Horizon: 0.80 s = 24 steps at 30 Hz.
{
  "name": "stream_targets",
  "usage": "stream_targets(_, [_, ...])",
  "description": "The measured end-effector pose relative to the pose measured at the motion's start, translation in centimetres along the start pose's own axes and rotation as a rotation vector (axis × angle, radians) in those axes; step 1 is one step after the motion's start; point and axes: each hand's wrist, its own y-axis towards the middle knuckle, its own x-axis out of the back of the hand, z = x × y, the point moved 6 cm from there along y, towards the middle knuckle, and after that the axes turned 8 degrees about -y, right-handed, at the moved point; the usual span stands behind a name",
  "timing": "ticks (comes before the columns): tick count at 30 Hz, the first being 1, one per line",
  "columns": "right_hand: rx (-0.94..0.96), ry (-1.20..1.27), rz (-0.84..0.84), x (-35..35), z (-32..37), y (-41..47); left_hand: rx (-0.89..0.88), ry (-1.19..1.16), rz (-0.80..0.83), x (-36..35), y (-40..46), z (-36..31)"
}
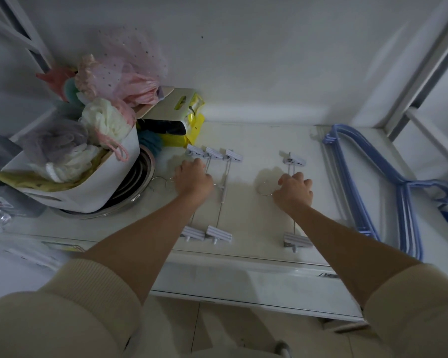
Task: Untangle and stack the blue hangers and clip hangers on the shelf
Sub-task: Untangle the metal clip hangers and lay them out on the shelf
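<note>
A stack of blue hangers [357, 192] lies at the right side of the white shelf [248, 140]. Several clip hangers [212, 154] with pale clips lie side by side left of centre, their metal bars running toward me. My left hand [193, 178] grips the middle of that group with curled fingers. A single clip hanger [294, 161] lies apart to the right, its wire hook [264, 188] pointing left. My right hand [294, 189] grips this hanger's bar at the hook.
A white basket [93, 182] of bath sponges and fabric stands on a round metal lid at the left. A yellow bag and box [181, 117] sit behind it. A wall closes the back, and a metal frame post [409, 78] rises at the right.
</note>
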Motion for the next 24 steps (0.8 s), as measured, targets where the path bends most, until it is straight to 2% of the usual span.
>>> stream_targets(7, [0.169,0.064,-0.032,-1.2,0.1,-0.2,-0.113,-0.003,0.092,-1.4,-1.8,-2.9])
stream_targets(11, [0.320,0.189,-0.153,0.3,1.9,-0.5,-0.327,-0.103,0.196,-1.8,-2.7,-4.7])
stream_targets(14, [0.331,0.410,-0.200,2.3,3.2,-0.6,-0.459,-0.083,0.253,-2.0,-3.2,-6.1])
stream_targets(18, [0.280,0.718,-0.053,3.8,4.6,-0.4,-0.486,-0.177,0.154,-0.5,-3.1,-7.1])
stream_targets(21, [0.230,0.945,0.035,4.8,4.7,-0.3,-0.516,-0.215,0.162,0.6,-3.1,-7.6])
stream_targets(24, [0.221,1.186,0.109,6.1,4.9,-0.8,-0.498,-0.306,0.052,2.6,-2.8,-8.2])
